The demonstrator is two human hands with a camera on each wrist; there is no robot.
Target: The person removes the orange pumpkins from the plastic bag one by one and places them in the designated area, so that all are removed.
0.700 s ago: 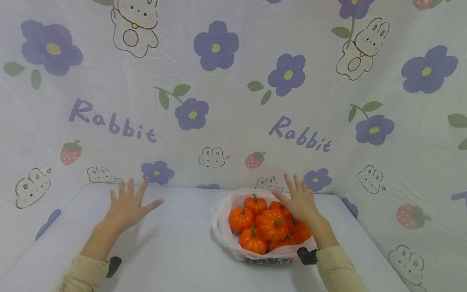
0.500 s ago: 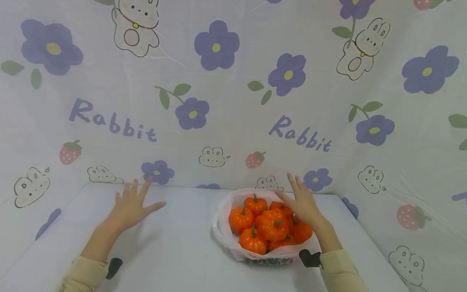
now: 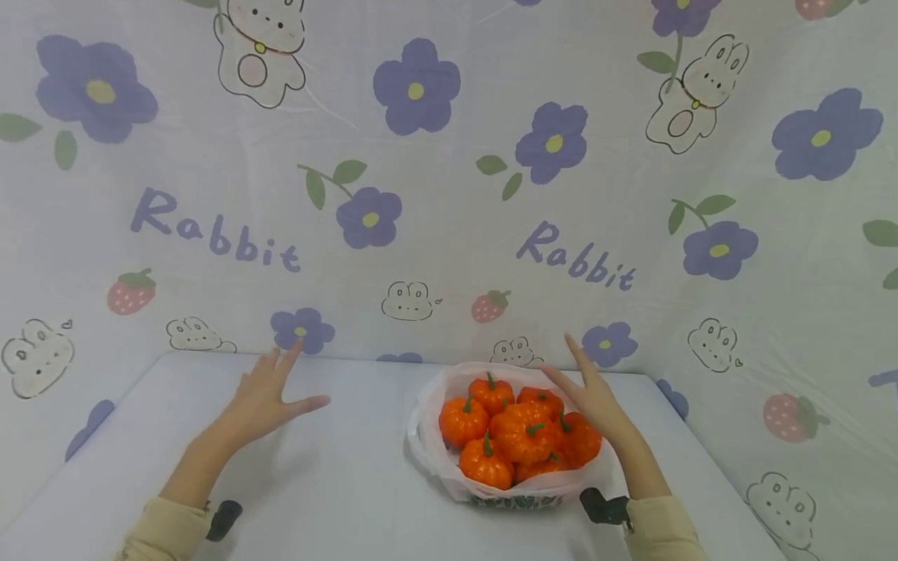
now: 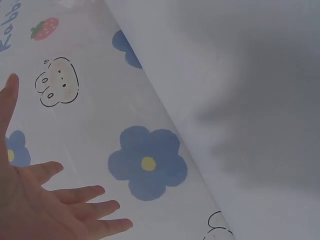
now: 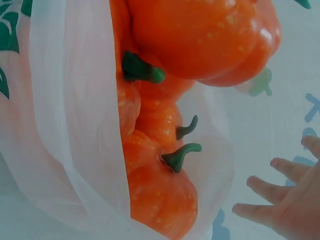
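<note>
The right hand (image 3: 596,393) hovered flat-fingered over the far right edge of the bag (image 3: 449,460), grasping nothing, just beside the small orange pumpkins (image 3: 519,432) piled inside (green stems up). The bag sat on the white table (image 3: 337,475), right of centre. The left hand (image 3: 263,397) hung spread and empty above the table, well apart from the bag.

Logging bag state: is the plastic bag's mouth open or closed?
Open: the plastic bag mouth spreads wide, orange pumpkins piled inside and exposed.
</note>
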